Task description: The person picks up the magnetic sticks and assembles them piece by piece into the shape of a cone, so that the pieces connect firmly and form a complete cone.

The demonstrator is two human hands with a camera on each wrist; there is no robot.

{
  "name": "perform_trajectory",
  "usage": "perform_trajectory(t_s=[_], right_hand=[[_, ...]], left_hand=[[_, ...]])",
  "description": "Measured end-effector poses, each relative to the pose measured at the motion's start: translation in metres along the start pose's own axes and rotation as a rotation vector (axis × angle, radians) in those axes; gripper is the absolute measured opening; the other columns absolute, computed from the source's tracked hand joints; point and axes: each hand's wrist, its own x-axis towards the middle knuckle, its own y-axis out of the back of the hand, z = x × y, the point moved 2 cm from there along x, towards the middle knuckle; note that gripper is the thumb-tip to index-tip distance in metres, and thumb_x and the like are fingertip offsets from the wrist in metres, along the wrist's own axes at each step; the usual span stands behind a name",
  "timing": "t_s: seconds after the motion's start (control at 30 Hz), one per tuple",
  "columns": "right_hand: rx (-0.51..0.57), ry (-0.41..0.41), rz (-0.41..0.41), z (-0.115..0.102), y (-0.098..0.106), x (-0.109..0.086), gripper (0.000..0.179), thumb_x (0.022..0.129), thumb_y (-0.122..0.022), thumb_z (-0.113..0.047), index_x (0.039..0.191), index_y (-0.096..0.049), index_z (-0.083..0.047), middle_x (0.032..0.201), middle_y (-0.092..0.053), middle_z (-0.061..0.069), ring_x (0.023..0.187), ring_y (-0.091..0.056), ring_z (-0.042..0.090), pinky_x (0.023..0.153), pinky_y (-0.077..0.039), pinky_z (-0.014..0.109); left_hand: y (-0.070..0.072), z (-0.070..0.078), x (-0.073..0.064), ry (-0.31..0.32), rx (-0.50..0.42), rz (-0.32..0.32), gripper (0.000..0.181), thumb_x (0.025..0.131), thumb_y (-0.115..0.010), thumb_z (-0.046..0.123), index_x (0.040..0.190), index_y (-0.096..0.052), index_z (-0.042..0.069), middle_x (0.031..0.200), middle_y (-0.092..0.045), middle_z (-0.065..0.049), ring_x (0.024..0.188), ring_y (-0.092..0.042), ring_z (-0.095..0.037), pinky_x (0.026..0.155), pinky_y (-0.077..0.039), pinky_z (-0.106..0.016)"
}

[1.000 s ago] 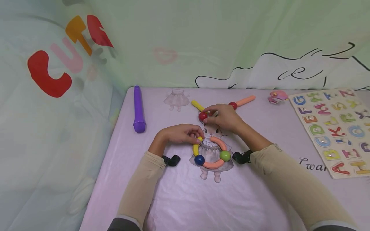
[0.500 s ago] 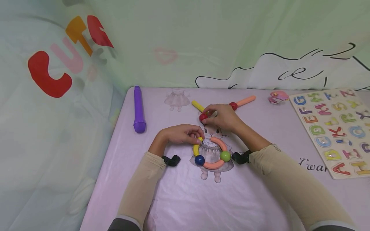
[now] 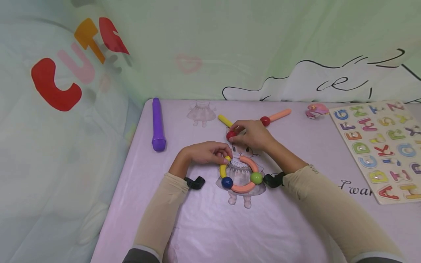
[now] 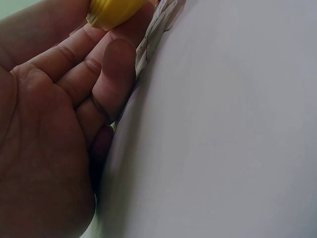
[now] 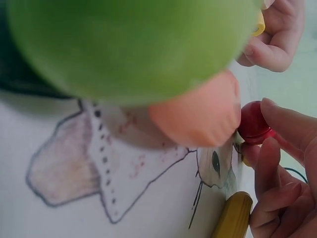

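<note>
My left hand (image 3: 208, 152) pinches the upper end of a yellow curved stick (image 3: 223, 171), whose tip also shows in the left wrist view as a yellow end (image 4: 113, 12). That stick belongs to an unclosed ring: a blue ball (image 3: 227, 182), a salmon curved stick (image 3: 242, 188), a green ball (image 3: 256, 178) and a second salmon curved stick (image 3: 250, 163). Just beyond the ring's gap, my right hand (image 3: 252, 134) holds a red ball (image 5: 254, 122) between thumb and fingers. A straight yellow stick (image 3: 225, 120) lies behind the right hand, its near end hidden.
Behind the right hand, another red ball (image 3: 265, 121) adjoins a straight salmon stick (image 3: 280, 114). A purple toy microphone (image 3: 158, 126) lies at the left. At the right are a small pink toy (image 3: 316, 110) and a wooden alphabet board (image 3: 361, 146). A fabric backdrop (image 3: 204, 47) borders the table.
The right hand and its red ball have shifted slightly nearer to the ring's gap. The left hand and the ring have stayed in place.
</note>
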Motion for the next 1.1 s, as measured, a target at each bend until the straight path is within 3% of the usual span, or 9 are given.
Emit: perform_trajectory(t_s=[0.23, 0.5, 0.7, 0.83, 1.1], right_hand=[[-0.01, -0.002, -0.021, 0.001, 0.0, -0.003, 0.034, 0.09, -0.078, -0.029, 0.12, -0.067, -0.017, 0.118, -0.074, 0.013, 0.094, -0.066, 0.026, 0.068, -0.054, 0.031], [0.054, 0.021, 0.01, -0.002, 0.002, -0.012, 0.033, 0.091, -0.077, -0.03, 0.119, -0.07, -0.014, 0.109, -0.074, 0.009, 0.099, -0.066, 0.027, 0.07, -0.053, 0.031], [0.111, 0.026, 0.046, -0.001, 0.003, -0.022, 0.031, 0.094, -0.074, -0.031, 0.117, -0.068, -0.011, 0.104, -0.073, 0.01, 0.081, -0.063, 0.023, 0.063, -0.051, 0.031], [0.165, -0.016, -0.004, 0.003, 0.0, -0.03, 0.032, 0.097, -0.071, -0.031, 0.121, -0.064, -0.012, 0.105, -0.07, 0.009, 0.072, -0.064, 0.021, 0.062, -0.055, 0.03], [0.145, -0.021, -0.029, 0.008, -0.004, -0.044, 0.032, 0.097, -0.07, -0.031, 0.121, -0.062, -0.01, 0.103, -0.067, 0.007, 0.082, -0.056, 0.022, 0.067, -0.049, 0.03]], left_hand=[[0.0, 0.0, 0.001, -0.005, -0.006, -0.003, 0.024, 0.099, -0.067, 0.021, 0.12, -0.064, 0.011, 0.092, -0.059, 0.001, 0.087, -0.053, -0.012, 0.079, -0.044, -0.022], [0.0, 0.0, 0.001, -0.011, -0.026, -0.009, 0.024, 0.099, -0.067, 0.02, 0.121, -0.063, 0.009, 0.094, -0.059, 0.001, 0.086, -0.053, -0.011, 0.078, -0.044, -0.022], [0.0, 0.0, 0.001, -0.025, -0.024, -0.009, 0.025, 0.099, -0.067, 0.02, 0.121, -0.063, 0.008, 0.096, -0.061, 0.001, 0.086, -0.054, -0.011, 0.079, -0.045, -0.022], [0.001, 0.001, 0.001, -0.03, -0.039, 0.004, 0.027, 0.098, -0.068, 0.019, 0.122, -0.062, 0.007, 0.1, -0.064, 0.0, 0.089, -0.058, -0.011, 0.082, -0.047, -0.022], [0.002, -0.003, 0.001, -0.017, -0.089, 0.063, 0.025, 0.097, -0.071, 0.017, 0.118, -0.061, 0.007, 0.097, -0.066, -0.002, 0.087, -0.059, -0.011, 0.082, -0.048, -0.022]])
